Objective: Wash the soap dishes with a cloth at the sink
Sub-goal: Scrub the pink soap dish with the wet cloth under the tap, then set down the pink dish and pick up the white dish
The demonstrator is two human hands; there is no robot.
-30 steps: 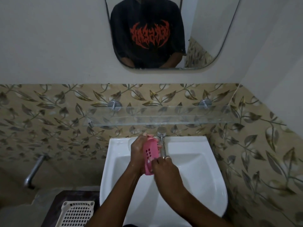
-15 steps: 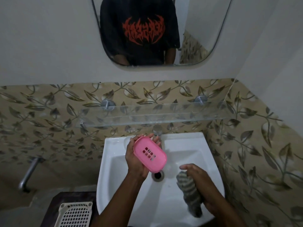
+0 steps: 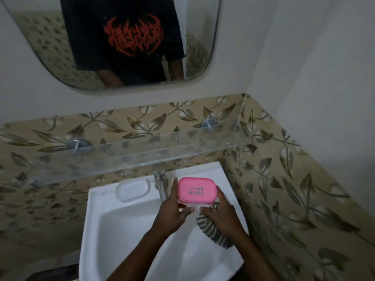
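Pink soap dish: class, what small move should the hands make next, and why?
Probably set the pink soap dish down on the sink rim's right rear corner: both hands hold it just above there, and the right hand also keeps the striped cloth.

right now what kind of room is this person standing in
Most likely a small home bathroom. A white ceramic wall sink with a chrome tap sits under a clear glass shelf and a rounded wall mirror, with leaf-patterned beige tiles behind.

You have: 1 pink plastic soap dish (image 3: 196, 190) | 1 striped grey cloth (image 3: 211, 230) | 1 white ceramic sink (image 3: 113, 230) | 1 clear glass shelf (image 3: 142, 157) | 2 hands: left hand (image 3: 172, 211), right hand (image 3: 224, 213)
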